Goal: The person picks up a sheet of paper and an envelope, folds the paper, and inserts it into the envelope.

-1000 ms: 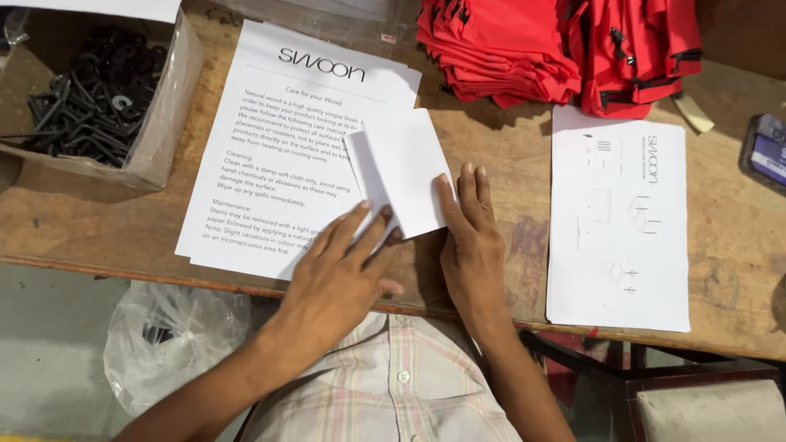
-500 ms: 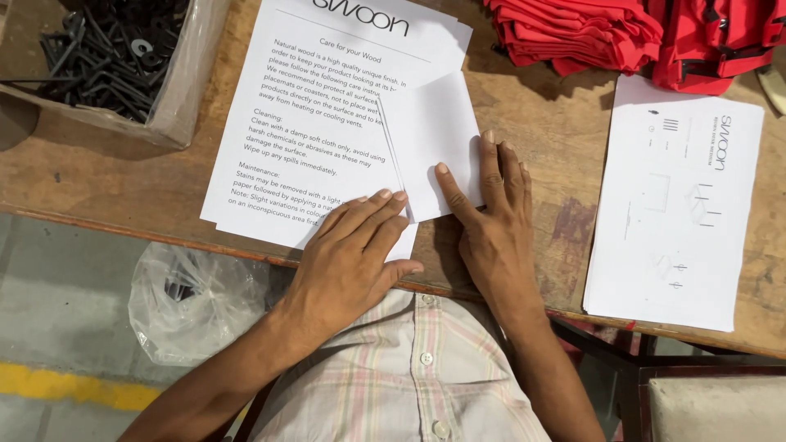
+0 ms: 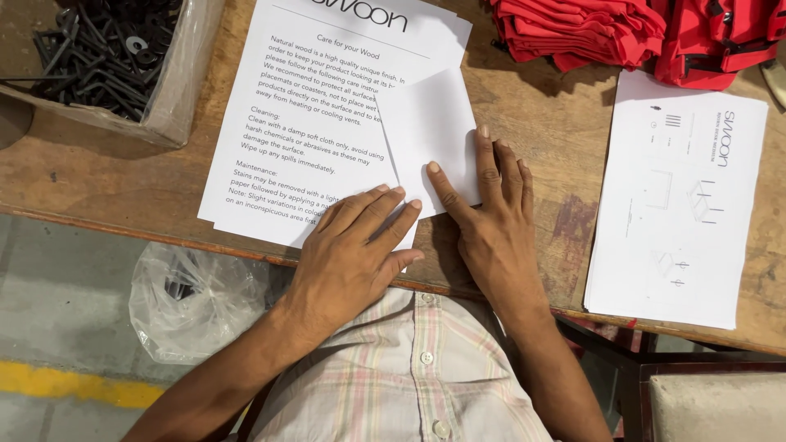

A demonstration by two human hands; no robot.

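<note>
A small folded white paper [image 3: 430,131] lies on top of a stack of printed white sheets [image 3: 295,123] on a worn wooden table [image 3: 98,184]. My right hand [image 3: 491,229] lies flat with its fingers spread, pressing the folded paper's lower right part. My left hand [image 3: 356,245] rests palm down on the lower edge of the printed stack, its fingertips just beside the folded paper's lower left corner. Neither hand grips anything.
A cardboard box of black screws and hex keys [image 3: 106,57] stands at the back left. Folded red cloth items [image 3: 622,33] lie at the back right. A second stack of diagram sheets [image 3: 679,196] lies to the right. A clear plastic bag [image 3: 192,303] hangs below the table edge.
The view has shifted so everything sits higher and closer. Both hands stay pressed flat on the papers, and my right hand's fingers have slid a little further onto the folded paper.
</note>
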